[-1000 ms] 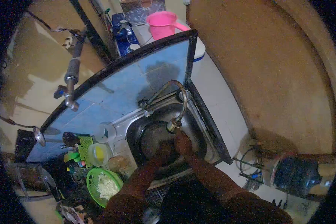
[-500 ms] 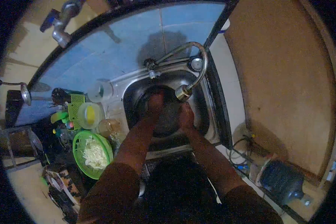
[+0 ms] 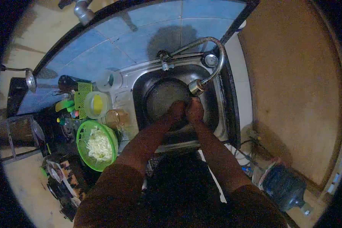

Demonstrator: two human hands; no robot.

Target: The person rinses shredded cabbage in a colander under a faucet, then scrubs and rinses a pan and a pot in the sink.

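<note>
Left hand (image 3: 176, 109): fingers bent on dark pan (image 3: 161, 99) rim, at 6 o'clock in sink (image 3: 212, 114).
Right hand (image 3: 195, 110): touching the left, beneath faucet head (image 3: 196, 87); grip indiscernible.

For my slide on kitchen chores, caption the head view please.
Both hands, left hand and right hand, meet over a dark pan in the sink.

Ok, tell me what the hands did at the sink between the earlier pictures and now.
Half a second ago the left hand lay on the far rim of the dark pan and the right hand on its near right edge. The left has since drawn back, so both now meet side by side at the pan's near edge, just under the faucet head. Whether either grips it is unclear. The pan stays in the sink; the green bowl has not moved.
</note>
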